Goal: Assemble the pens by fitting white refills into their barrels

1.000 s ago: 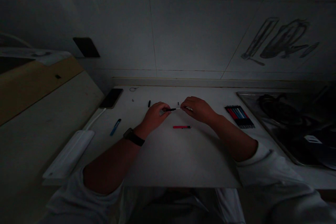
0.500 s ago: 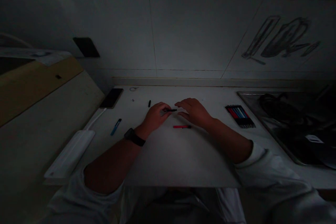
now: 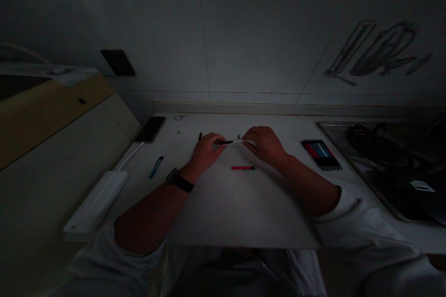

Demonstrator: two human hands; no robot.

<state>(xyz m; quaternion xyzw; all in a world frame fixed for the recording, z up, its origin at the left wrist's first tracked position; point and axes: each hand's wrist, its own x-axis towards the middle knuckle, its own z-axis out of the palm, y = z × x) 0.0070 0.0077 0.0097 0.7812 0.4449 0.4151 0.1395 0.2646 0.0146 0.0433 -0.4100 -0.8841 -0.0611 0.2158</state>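
My left hand [image 3: 206,151], with a dark watch on its wrist, is closed round a black pen barrel [image 3: 227,142]. A thin white pen refill [image 3: 239,141] runs from the barrel's right end to my right hand [image 3: 266,146], whose fingertips pinch it. Just beyond the refill lies a tiny dark piece [image 3: 239,136]. A short black part [image 3: 200,136] rests behind my left hand, partly covered by it. Nearer to me, a red pen [image 3: 243,168] lies crosswise on the white counter [image 3: 240,213]. Off to the left is a blue pen [image 3: 155,167].
At right lies a case of red, blue and pale pens [image 3: 321,154], beside a metal-rimmed sink [image 3: 362,185] holding dark items. A phone [image 3: 151,129], a white power strip [image 3: 95,202] and a small ring [image 3: 179,117] are at left. A wall closes the back.
My right hand has gone from open fingers to a pinch on the white refill, which now shows between my hands. The tiny dark piece now shows on the counter.
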